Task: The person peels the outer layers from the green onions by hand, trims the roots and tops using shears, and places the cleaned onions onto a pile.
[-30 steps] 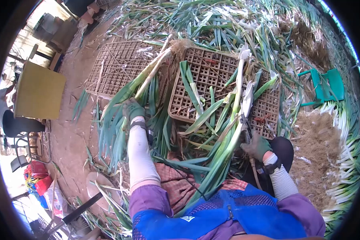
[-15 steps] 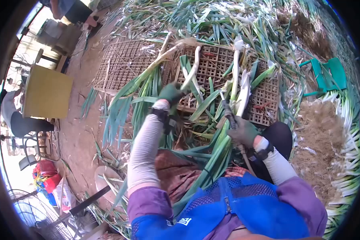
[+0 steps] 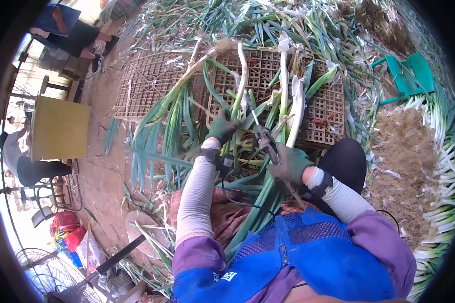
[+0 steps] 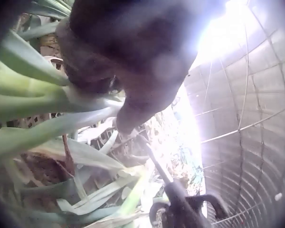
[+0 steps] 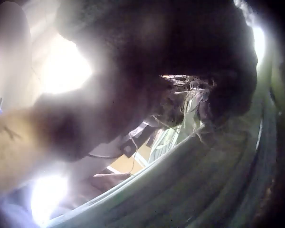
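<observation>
My gloved left hand [image 3: 223,129] grips a green onion [image 3: 241,70] whose white stalk points up and away from me. In the left wrist view, thumb and fingers close around the leaves [image 4: 33,97]. The gloved right hand [image 3: 290,165] holds an air blow gun [image 3: 266,142], its thin nozzle aimed at the left hand and close to it. More green onions with white stalks [image 3: 283,70] lie just right of the held one. In the right wrist view the glove is dark, with broad green leaves [image 5: 194,175] beneath it.
Brown plastic crates [image 3: 258,63] stand in front, with more green onions [image 3: 179,93] across their left side. Peeled onions line the right edge beside a heap of roots [image 3: 404,177]. A green stool [image 3: 409,76], a yellow board [image 3: 60,129] and a fan [image 3: 55,275] stand around.
My left hand has come rightward from the leaves at left and now holds a green onion. The right hand has brought the blow gun leftward. Another person has entered view at upper left.
</observation>
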Action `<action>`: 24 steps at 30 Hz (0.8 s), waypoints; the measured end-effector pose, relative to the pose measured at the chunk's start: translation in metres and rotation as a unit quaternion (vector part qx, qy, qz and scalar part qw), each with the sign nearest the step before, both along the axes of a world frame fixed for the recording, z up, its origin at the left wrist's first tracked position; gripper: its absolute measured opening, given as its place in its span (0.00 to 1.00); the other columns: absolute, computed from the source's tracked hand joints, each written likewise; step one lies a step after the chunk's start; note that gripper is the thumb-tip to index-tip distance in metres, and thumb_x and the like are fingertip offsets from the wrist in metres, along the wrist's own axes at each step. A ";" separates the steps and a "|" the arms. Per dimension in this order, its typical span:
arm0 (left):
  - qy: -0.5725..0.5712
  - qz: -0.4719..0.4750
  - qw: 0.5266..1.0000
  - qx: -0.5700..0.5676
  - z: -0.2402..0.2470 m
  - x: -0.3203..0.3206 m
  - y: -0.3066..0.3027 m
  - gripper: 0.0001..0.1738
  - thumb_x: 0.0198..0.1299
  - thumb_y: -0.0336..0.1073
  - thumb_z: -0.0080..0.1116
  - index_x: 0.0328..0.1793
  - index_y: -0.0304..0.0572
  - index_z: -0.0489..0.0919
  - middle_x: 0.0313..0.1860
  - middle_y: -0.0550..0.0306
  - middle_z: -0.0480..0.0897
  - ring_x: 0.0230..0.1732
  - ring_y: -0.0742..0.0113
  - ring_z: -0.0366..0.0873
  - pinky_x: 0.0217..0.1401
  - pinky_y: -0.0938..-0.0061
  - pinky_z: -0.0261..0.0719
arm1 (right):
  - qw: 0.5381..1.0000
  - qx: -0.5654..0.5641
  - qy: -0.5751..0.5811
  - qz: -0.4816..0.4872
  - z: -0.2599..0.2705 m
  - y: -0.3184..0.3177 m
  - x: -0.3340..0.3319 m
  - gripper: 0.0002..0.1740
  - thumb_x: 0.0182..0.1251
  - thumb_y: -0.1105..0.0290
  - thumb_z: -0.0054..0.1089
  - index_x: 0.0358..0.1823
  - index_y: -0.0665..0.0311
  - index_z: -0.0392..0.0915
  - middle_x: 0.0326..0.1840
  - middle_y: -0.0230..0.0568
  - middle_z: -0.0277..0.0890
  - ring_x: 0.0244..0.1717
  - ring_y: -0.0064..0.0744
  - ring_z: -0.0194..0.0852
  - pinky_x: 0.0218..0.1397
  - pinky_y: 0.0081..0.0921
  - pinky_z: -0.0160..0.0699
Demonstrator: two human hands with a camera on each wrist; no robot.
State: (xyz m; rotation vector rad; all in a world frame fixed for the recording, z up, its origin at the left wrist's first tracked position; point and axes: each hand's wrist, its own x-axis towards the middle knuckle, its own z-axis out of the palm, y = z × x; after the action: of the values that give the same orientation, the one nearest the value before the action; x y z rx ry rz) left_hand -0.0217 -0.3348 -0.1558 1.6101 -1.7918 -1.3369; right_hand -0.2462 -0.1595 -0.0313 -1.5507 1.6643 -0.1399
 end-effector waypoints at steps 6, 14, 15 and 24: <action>-0.208 0.010 0.974 0.086 0.001 0.008 0.031 0.33 0.47 0.50 0.71 0.54 0.36 0.77 0.48 0.37 0.83 0.52 0.43 0.82 0.56 0.58 0.78 | 0.995 0.058 0.047 0.069 0.021 0.004 -0.009 0.30 0.55 0.51 0.60 0.48 0.70 0.72 0.41 0.61 0.81 0.46 0.59 0.81 0.52 0.44 0.77; 0.031 0.060 0.990 0.127 -0.009 -0.006 0.040 0.29 0.51 0.42 0.73 0.54 0.31 0.75 0.41 0.50 0.83 0.39 0.66 0.80 0.45 0.71 0.79 | 0.996 0.041 0.053 0.061 0.014 -0.017 -0.005 0.30 0.54 0.52 0.62 0.49 0.68 0.68 0.38 0.59 0.80 0.43 0.59 0.82 0.48 0.45 0.79; 0.054 0.071 0.986 0.140 -0.008 -0.010 0.043 0.29 0.52 0.41 0.72 0.54 0.31 0.75 0.41 0.50 0.83 0.39 0.66 0.80 0.46 0.72 0.79 | 0.995 0.059 0.043 0.064 0.021 -0.019 -0.006 0.31 0.54 0.52 0.62 0.50 0.70 0.68 0.39 0.59 0.81 0.44 0.58 0.82 0.49 0.44 0.79; 0.155 0.103 0.966 0.177 -0.004 -0.021 0.053 0.25 0.55 0.38 0.70 0.54 0.34 0.74 0.38 0.53 0.83 0.38 0.68 0.79 0.41 0.73 0.78 | 0.992 0.075 0.062 0.086 0.013 -0.024 -0.010 0.32 0.56 0.50 0.62 0.50 0.70 0.70 0.41 0.59 0.81 0.46 0.57 0.82 0.52 0.41 0.78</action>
State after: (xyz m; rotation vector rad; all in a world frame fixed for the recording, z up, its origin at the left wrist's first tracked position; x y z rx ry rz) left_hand -0.0431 -0.2820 -0.1598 1.5956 -1.2186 -1.7651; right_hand -0.2561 -0.1832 -0.0186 -1.6061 1.5870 0.1722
